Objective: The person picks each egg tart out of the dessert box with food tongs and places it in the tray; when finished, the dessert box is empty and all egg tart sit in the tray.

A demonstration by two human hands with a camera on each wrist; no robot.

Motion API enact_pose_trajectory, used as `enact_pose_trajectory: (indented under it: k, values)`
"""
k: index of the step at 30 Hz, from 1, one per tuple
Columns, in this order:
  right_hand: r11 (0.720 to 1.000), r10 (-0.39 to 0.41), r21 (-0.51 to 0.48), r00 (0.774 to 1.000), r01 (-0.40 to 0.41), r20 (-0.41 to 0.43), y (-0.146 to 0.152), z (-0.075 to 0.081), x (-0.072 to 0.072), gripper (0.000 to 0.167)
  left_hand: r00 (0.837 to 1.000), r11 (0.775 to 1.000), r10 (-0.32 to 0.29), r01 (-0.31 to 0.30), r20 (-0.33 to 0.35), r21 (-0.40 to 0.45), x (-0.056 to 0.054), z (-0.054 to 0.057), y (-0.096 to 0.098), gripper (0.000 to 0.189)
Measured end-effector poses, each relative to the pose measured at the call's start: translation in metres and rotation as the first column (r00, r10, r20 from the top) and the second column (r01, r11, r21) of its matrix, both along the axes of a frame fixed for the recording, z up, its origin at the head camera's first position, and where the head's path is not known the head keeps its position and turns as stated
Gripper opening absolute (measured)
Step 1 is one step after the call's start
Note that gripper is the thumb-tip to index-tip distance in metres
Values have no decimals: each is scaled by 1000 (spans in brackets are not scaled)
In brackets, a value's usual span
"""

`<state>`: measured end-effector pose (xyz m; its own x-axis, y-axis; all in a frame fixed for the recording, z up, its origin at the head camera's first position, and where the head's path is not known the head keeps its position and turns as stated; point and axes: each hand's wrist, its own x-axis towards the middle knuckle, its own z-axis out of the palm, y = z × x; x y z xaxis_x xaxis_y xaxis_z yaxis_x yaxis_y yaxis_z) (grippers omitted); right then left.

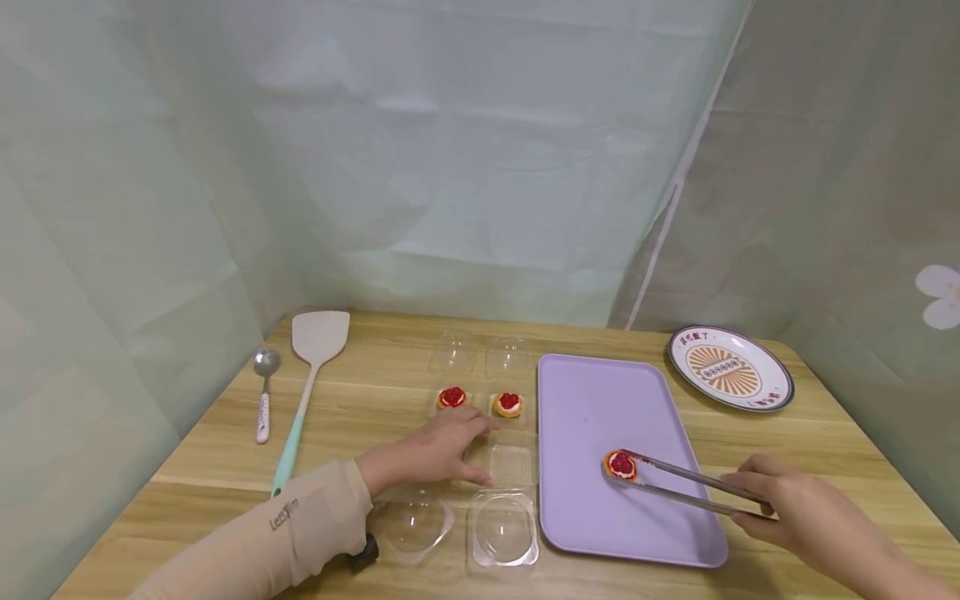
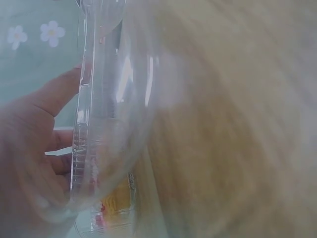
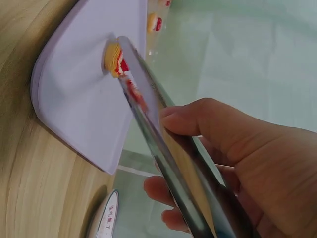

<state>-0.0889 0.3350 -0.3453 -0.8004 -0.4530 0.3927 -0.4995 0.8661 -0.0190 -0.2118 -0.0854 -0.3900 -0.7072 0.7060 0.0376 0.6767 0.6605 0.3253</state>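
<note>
My right hand (image 1: pixel 798 504) grips metal tongs (image 1: pixel 701 482), thumb on one side and fingers on the other. The tongs' tips stand around a small tart with red topping (image 1: pixel 621 465) on the purple tray (image 1: pixel 600 392); the right wrist view shows this tart (image 3: pixel 115 58) between the tips. My left hand (image 1: pixel 446 447) reaches over the clear plastic boxes, its thumb and fingers spread beside a clear box (image 1: pixel 513 462). Whether it touches that box is hard to tell. In the left wrist view a clear domed lid (image 2: pixel 133 94) partly covers my left hand (image 2: pixel 29 158).
Two more tarts (image 1: pixel 452 397) (image 1: pixel 507 405) sit in open clear boxes behind my left hand. Nearer lie clear lids (image 1: pixel 412 525) (image 1: pixel 504 529). A spatula (image 1: pixel 320 337) and a spoon (image 1: pixel 266 367) lie left; a patterned plate (image 1: pixel 731 369) stands back right.
</note>
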Motion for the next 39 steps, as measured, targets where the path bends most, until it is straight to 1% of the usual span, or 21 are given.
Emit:
enact_pose_trajectory:
  k: [4, 7, 10, 13, 15, 17, 20, 24, 27, 31, 34, 37, 39]
  values:
    - [1000, -17, -10, 1000, 17, 8, 1, -1, 0, 41, 1000, 1000, 10, -10, 7, 13, 2, 1, -1, 77]
    - [1000, -14, -23, 1000, 14, 2, 3, -1, 0, 42, 1000, 999, 14, -15, 21, 38, 3, 4, -4, 77]
    - [999, -15, -45, 1000, 15, -1, 4, -1, 0, 42, 1000, 998, 7, -7, 2, 69, 2, 7, -9, 73]
    - [998, -8, -70, 1000, 7, -17, 3, 1, 0, 43, 1000, 994, 4, 0, -31, 113, 1, 14, -17, 71]
    - [996, 7, -94, 999, -10, -38, 0, 2, 0, 44, 998, 991, 3, 5, -57, 135, 0, 18, -22, 71]
    - [992, 33, -119, 998, -40, -56, -4, 3, 0, 45, 998, 988, 6, 2, -56, 152, 0, 22, -28, 71]
    - [985, 79, -150, 994, -90, -75, -14, 4, -2, 47, 998, 988, 17, -7, -60, 157, -1, 26, -36, 70]
    - [971, 138, -188, 987, -151, -79, -32, 7, -8, 46, 999, 986, 46, -43, -13, 164, -2, 26, -48, 69]
    - [958, 181, -208, 979, -197, -97, -46, 7, -13, 44, 999, 985, 49, -50, 11, 167, -1, 25, -57, 71]
    - [947, 225, -209, 968, -244, -108, -64, 7, -21, 41, 999, 986, 36, -35, -2, 165, 0, 20, -67, 74]
    - [940, 261, -201, 960, -277, -101, -78, 6, -26, 39, 999, 987, 39, -38, -3, 157, 1, 16, -75, 75]
    - [936, 284, -191, 956, -294, -77, -93, 4, -31, 36, 998, 987, 55, -58, 28, 147, 2, 13, -80, 77]
    - [939, 285, -185, 957, -291, -56, -104, 2, -34, 36, 997, 988, 63, -69, 47, 136, 3, 11, -83, 78]
